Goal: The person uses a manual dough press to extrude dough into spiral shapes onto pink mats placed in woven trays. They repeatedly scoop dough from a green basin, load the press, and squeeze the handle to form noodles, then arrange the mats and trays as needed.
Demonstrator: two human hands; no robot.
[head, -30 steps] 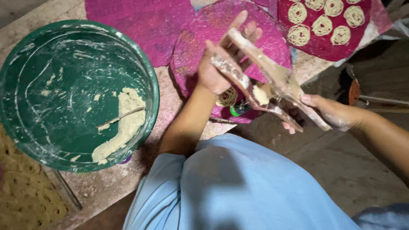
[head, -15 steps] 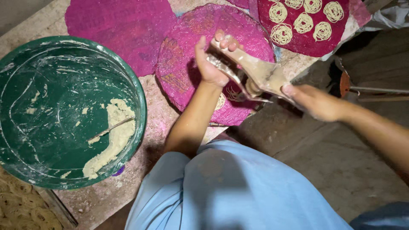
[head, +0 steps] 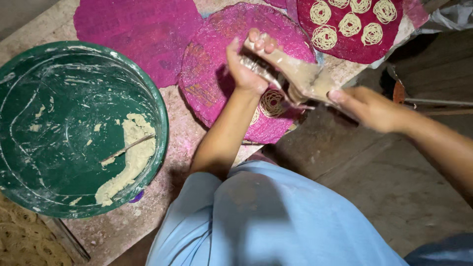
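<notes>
While both hands close on the two wooden handles of a dough-smeared press (head: 295,79), the tool hangs over the middle pink woven mat (head: 217,64), tilted so its far end points toward eleven o'clock. The left hand (head: 249,64) is curled tight about the upper handle ends, fingers wrapped over the top and thumb underneath. The right hand (head: 367,106), at three o'clock from the press, grips the lower handle ends with its fingers folded around the wood; it is slightly blurred, so how firmly it squeezes cannot be told. Directly beneath the press, a pale coil of noodle strands (head: 272,102) lies on the mat, and whether strands join it to the press cannot be made out.

At twelve to one o'clock from the hands, another pink mat (head: 345,49) carries several finished round coils (head: 349,24) set apart from one another. A third pink mat (head: 133,29) lies at ten o'clock. At eight o'clock sits a large green basin (head: 29,74) streaked with paste, holding a lump of pale dough (head: 130,152) against its right wall with a thin stick (head: 127,149) lying in it. The person's light blue garment (head: 266,221) fills the six o'clock foreground.
</notes>
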